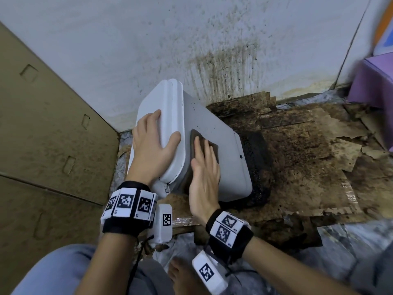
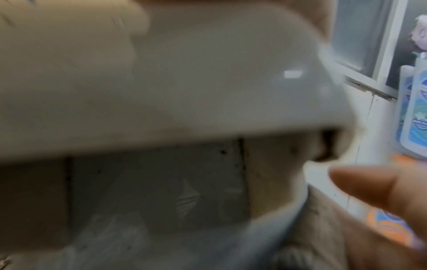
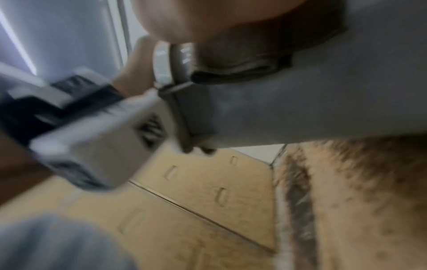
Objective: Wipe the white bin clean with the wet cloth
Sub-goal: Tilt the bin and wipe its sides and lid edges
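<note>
The white bin [image 1: 214, 124] lies on its side on the floor, lid end to the left and dark specks on its upturned face. My left hand [image 1: 153, 137] rests on the lid [image 1: 170, 116] with fingers spread and the thumb at the lid's rim. My right hand [image 1: 205, 167] lies flat, fingers straight, pressing the dark wet cloth [image 1: 213, 149] against the bin's side. The left wrist view is blurred: the lid [image 2: 161, 82] fills it, with a fingertip [image 2: 360, 184] at the right. In the right wrist view the cloth [image 3: 254, 54] sits under my palm on the bin wall [image 3: 323, 109].
A stained white wall [image 1: 191, 50] stands right behind the bin. Brown cardboard panels [image 1: 42, 135] rise at the left. Dirty, torn cardboard [image 1: 308, 156] covers the floor to the right. A purple box [image 1: 376, 86] stands at the far right. My bare foot [image 1: 180, 271] is below the hands.
</note>
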Available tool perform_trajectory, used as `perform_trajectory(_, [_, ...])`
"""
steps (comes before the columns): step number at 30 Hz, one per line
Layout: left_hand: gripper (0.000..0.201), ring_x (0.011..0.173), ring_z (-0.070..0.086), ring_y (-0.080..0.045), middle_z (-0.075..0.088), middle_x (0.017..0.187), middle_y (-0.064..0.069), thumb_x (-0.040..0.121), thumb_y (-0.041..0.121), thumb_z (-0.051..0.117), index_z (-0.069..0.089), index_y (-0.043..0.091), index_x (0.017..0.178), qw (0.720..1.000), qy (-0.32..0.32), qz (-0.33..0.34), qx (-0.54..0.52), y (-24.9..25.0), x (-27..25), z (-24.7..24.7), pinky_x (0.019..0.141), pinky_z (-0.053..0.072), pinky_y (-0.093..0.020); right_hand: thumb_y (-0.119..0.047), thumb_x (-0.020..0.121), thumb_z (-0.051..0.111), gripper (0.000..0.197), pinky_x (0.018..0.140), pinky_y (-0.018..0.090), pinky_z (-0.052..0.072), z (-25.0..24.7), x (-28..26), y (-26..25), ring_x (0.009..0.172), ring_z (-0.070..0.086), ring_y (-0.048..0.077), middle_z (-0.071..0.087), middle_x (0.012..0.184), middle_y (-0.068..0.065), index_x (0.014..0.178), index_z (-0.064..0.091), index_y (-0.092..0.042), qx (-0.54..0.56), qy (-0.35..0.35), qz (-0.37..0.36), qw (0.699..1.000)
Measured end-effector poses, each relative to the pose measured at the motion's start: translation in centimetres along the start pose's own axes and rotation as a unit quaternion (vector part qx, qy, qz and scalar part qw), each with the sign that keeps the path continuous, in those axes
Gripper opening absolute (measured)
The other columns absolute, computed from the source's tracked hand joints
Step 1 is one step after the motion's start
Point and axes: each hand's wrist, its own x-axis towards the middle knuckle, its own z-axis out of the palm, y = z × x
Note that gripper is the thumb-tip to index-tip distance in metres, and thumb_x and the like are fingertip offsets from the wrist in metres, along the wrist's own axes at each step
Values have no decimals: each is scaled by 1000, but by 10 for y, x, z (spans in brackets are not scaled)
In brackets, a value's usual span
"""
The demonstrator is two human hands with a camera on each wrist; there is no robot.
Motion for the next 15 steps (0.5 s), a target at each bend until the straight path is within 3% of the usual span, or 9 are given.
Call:
perform_trajectory(4, [77,142,24,-14,32,155,-1,87,51,49,32,20,156,1000,2,3,-7,0,0,1,114,18,-30,-42,103,12,56,124,34,6,-10,1,24,154,5,4,12,168,-12,159,16,-38,-96,14,-108,989])
perform_trajectory(7, [75,142,23,-13,33,155,0,88,50,50,34,22,155,1000,1,2,-16,-1,0,-1,114,19,-30,-38,105,19,54,124,35,12,-19,8,48,154,12,8,17,167,-10,159,22,-34,-112,11,-143,983])
perform_trajectory(11, [74,143,22,-12,32,156,2,88,51,51,34,23,155,1000,0,-3,-31,-4,-1,-5,116,20,-33,-40,106,17,54,125,35,15,-29,13,87,153,13,6,19,166,-12,158,26,-32,-115,18,-119,986])
perform_trajectory(15, [73,143,23,-12,33,154,3,88,51,51,35,24,154,999,-3,-6,-43,-6,-2,-6,118,22,-36,-48,104,13,58,126,41,15,-43,19,130,154,10,3,19,166,-15,158,24,-31,-100,41,-41,993])
